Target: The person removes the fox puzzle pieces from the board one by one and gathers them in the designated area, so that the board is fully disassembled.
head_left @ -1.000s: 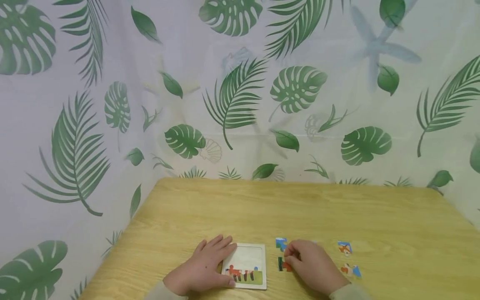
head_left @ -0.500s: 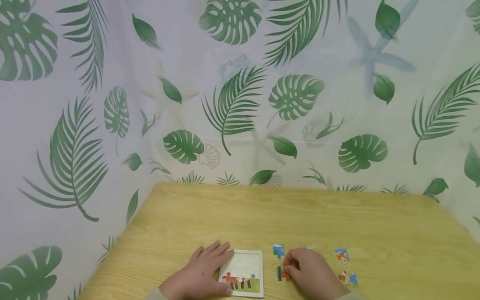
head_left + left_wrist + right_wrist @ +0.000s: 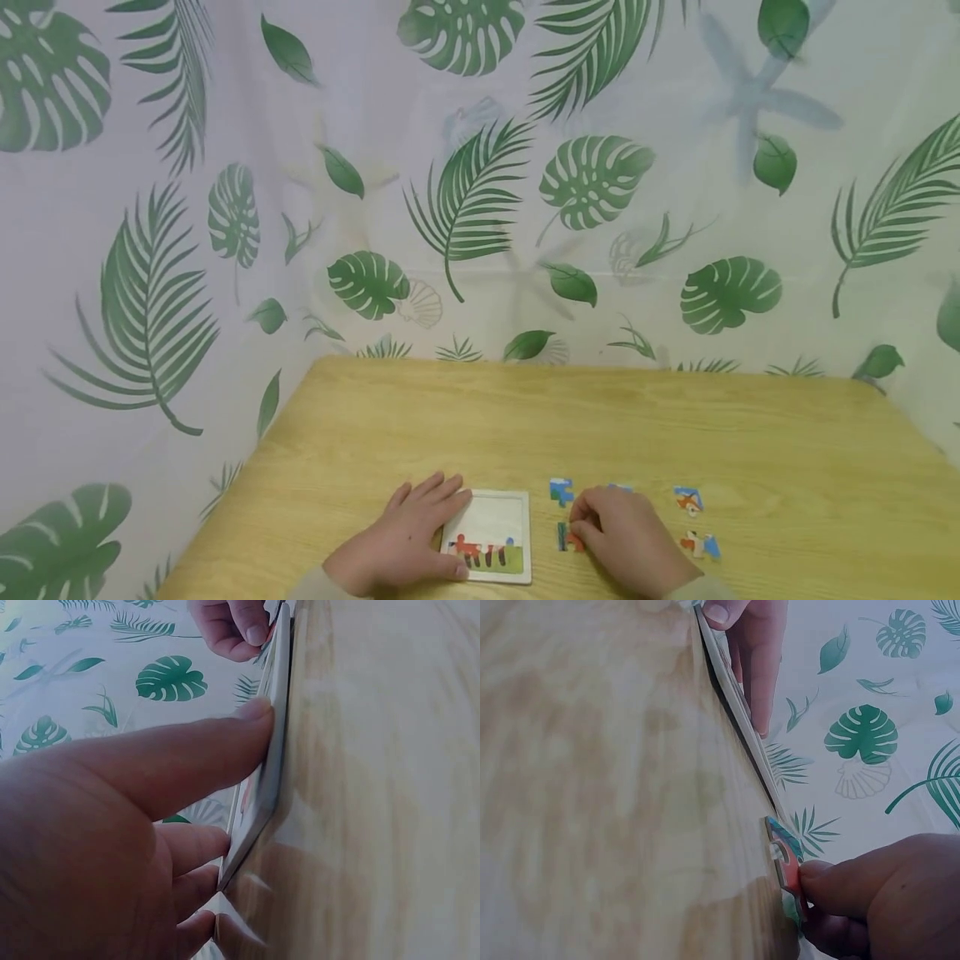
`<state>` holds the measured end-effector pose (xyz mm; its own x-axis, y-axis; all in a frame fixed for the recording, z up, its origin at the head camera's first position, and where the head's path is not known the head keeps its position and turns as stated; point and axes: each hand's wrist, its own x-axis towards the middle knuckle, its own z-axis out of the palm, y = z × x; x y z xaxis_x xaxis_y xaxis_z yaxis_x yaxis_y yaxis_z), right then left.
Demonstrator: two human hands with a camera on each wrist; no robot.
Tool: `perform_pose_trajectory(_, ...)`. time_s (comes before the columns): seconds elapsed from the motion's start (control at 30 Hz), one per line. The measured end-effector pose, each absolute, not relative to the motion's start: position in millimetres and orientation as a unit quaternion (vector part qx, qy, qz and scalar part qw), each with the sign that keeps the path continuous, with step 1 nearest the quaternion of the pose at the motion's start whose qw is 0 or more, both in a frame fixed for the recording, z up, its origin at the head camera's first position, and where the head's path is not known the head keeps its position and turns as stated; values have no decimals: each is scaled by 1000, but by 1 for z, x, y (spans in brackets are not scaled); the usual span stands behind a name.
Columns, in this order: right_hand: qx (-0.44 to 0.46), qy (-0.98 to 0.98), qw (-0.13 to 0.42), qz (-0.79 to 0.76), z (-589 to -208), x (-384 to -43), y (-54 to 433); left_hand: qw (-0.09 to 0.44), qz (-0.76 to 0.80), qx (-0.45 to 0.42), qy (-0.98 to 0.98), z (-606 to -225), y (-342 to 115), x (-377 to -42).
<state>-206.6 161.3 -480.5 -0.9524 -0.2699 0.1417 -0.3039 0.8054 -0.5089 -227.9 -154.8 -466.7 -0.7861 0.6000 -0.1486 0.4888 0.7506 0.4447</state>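
A square puzzle tray [image 3: 527, 533] with a pale rim lies on the table, its near part filled with joined pieces [image 3: 487, 557] in red, dark stripes and green. My left hand [image 3: 412, 533] rests along the tray's left side, fingers spread, thumb on the near left corner; the left wrist view shows the thumb tip against the rim. To the right of the tray, my right hand [image 3: 630, 537] pinches a red and dark green jigsaw piece [image 3: 786, 866] between thumb and fingers, low at the tabletop. Part of that piece is hidden behind the fingertips.
A blue and green jigsaw piece [image 3: 560, 492] lies just beyond the pinched one. Another blue piece [image 3: 619, 487] is mostly hidden behind the right hand. Farther right lie a piece with an orange animal [image 3: 687, 500] and a white, orange and blue part [image 3: 697, 544]. Leaf-patterned cloth [image 3: 495, 317] surrounds the table.
The head view tips up and then back down. Both hands, the tray and the pieces keep nearly the same places on the table, and the right hand keeps its pinch.
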Motion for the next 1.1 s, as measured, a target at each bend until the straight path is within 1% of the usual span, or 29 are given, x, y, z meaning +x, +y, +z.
perform_pose_trajectory(0.27, 148, -952, 7, 267, -482, -205, 162, 165, 208, 297, 917, -465, -155, -227)
perform_pose_trajectory(0.57, 159, -955, 28, 247, -479, -207, 158, 160, 205, 296, 919, -461, -154, -226)
perform_pose_trajectory(0.9, 155, -957, 27, 245, -481, -208, 158, 168, 228, 294, 913, -465, -157, -230)
perform_pose_trajectory(1.1, 157, -955, 41, 249, -482, -205, 159, 147, 210, 298, 919, -463, -154, -225)
